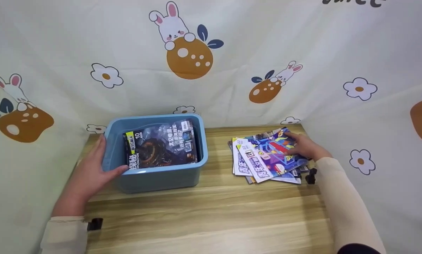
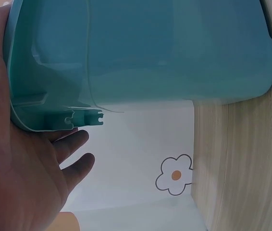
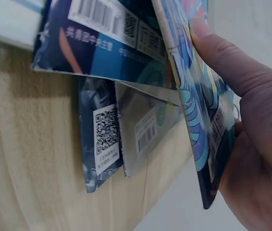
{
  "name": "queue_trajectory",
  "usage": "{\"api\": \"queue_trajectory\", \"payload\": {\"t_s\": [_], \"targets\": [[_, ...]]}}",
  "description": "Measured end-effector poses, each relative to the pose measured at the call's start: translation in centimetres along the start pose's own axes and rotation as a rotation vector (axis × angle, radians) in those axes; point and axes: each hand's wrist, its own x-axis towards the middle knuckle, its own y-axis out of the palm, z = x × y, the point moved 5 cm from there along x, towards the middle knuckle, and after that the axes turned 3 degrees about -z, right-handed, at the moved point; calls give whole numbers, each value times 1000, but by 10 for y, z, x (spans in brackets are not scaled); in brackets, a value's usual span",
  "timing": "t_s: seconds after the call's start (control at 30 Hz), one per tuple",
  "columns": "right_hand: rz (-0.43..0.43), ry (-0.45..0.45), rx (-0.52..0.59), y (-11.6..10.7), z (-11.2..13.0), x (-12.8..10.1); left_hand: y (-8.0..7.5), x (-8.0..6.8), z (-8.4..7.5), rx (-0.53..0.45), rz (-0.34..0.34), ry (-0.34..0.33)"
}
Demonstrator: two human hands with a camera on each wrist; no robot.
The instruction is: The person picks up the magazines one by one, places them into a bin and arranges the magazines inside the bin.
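Note:
A blue plastic bin (image 1: pixel 161 181) stands at the back left, with a dark-covered magazine (image 1: pixel 161 148) lying in it. My left hand (image 1: pixel 92 169) rests at its front left corner, thumb along the front rim. The other fingers lie straight along the left side; in the left wrist view they extend past the rim, uncurled. To the right, my right hand (image 1: pixel 307 146) pinches the right edge of a colourful magazine (image 1: pixel 272 151). In the right wrist view the thumb presses its cover, and this magazine (image 3: pixel 196 115) tilts up from those beneath.
Under the pinched magazine several others are fanned out, among them a dark blue one (image 3: pixel 112 48) and a grey one (image 3: pixel 143 139). Wooden tabletop (image 1: pixel 211 218) extends in front of bin and pile. A rabbit-printed curtain (image 1: pixel 232 70) encloses the back and sides.

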Motion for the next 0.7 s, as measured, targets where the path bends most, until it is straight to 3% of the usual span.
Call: {"api": "queue_trajectory", "payload": {"t_s": [0.17, 0.7], "targets": [[41, 31, 87, -5, 4, -6, 0, 0, 0, -1, 1, 0], [24, 43, 375, -15, 15, -22, -1, -1, -1, 1, 13, -17]]}}
